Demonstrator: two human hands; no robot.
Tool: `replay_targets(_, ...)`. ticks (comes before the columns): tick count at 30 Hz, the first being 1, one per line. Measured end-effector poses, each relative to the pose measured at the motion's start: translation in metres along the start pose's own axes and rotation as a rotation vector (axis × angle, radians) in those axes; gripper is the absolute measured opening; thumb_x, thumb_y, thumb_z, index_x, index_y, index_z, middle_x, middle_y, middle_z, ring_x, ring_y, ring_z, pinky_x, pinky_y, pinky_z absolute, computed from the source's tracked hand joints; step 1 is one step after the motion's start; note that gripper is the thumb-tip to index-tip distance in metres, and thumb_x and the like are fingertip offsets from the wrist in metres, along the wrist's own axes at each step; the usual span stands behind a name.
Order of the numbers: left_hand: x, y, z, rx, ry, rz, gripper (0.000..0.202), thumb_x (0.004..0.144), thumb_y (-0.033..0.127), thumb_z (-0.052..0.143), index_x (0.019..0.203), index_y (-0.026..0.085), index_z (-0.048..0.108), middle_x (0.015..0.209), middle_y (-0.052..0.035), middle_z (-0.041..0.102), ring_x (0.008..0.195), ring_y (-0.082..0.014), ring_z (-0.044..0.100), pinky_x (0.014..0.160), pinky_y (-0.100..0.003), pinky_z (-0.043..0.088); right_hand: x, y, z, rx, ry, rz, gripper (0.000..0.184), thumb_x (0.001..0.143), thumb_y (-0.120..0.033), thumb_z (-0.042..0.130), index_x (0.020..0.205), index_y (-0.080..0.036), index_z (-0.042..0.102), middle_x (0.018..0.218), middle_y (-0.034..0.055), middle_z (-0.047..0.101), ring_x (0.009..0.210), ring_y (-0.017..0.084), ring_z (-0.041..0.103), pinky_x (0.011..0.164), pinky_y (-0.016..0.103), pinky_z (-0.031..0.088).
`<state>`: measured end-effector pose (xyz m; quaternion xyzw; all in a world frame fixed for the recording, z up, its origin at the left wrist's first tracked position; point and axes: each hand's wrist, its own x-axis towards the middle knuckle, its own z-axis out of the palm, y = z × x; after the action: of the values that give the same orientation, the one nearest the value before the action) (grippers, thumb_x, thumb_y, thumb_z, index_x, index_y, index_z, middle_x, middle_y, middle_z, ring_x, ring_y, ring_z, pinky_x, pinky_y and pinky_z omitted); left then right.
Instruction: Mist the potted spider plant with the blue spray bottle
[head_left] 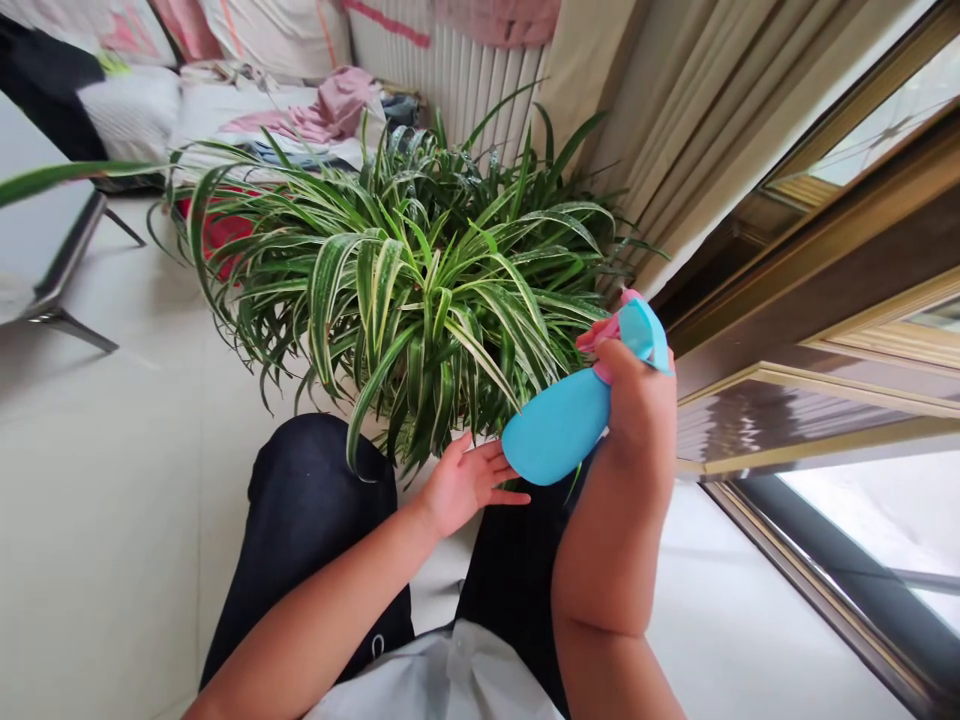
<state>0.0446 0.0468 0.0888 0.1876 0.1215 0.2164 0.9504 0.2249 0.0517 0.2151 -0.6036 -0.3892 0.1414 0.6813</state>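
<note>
- Sitting at far left, a glass-topped table (64, 255) on thin metal legs stands on pale floor tiles (112, 500), with a long leaf reaching over its corner.
- Beyond it, pink and white bedding (330, 110) is heaped against a ribbed white panel (457, 80).
- At lower centre, the left hand (465, 485) is open with its fingers spread, gripping nothing, just below the leaves and beside a black-trousered knee (315, 490).
- Filling the centre, a variegated spider plant (427, 290) sits ahead of the person, its pot hidden by arching green-and-cream leaves.
- Right of that, the right hand (637, 420) is closed around the neck of a blue spray bottle (559, 425), with its pink trigger (600, 335) and nozzle at the plant's edge.
- Misting the leaves looks like the step in hand; the next move seems to call for aiming the nozzle and squeezing the trigger.
- At far right, beige curtains (675, 130) hang beside a brown window frame (810, 300).
</note>
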Motion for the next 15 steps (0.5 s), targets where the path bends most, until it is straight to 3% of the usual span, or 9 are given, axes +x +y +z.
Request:
replay_targets(9,0.004,0.000,0.005,0.103,0.066,-0.015,0.060,0.078,0.064,0.052,0.109,0.015,0.066,0.113,-0.0127,0.069,0.105,-0.0289,0.060,0.089,-0.049,0.049,-0.006,-0.011,-0.002,-0.063,-0.099,0.027,0.038,0.076,-0.023,0.062,0.114,-0.027,0.063,0.097,0.0017,0.069,0.094,0.021,0.063,0.074,0.035,0.050)
replay_targets(12,0.006,-0.003,0.007,0.272,0.233,0.040,0.063,0.075,0.069,0.051,0.107,0.016,0.063,0.109,-0.0146,0.069,0.104,-0.0329,0.062,0.088,-0.053,0.049,-0.025,-0.030,0.003,-0.085,-0.216,-0.033,0.021,0.079,-0.025,0.063,0.099,-0.025,0.067,0.118,0.0042,0.066,0.102,0.022,0.061,0.075,0.034,0.051)
replay_targets(15,-0.002,0.000,0.011,0.500,0.501,0.306,0.051,0.080,0.064,0.054,0.106,0.020,0.061,0.118,-0.0108,0.065,0.119,-0.0302,0.055,0.105,-0.049,0.040,-0.053,-0.049,0.015,-0.101,-0.274,-0.114,0.023,0.084,-0.026,0.060,0.106,-0.026,0.062,0.116,0.0047,0.064,0.098,0.021,0.061,0.079,0.037,0.051)
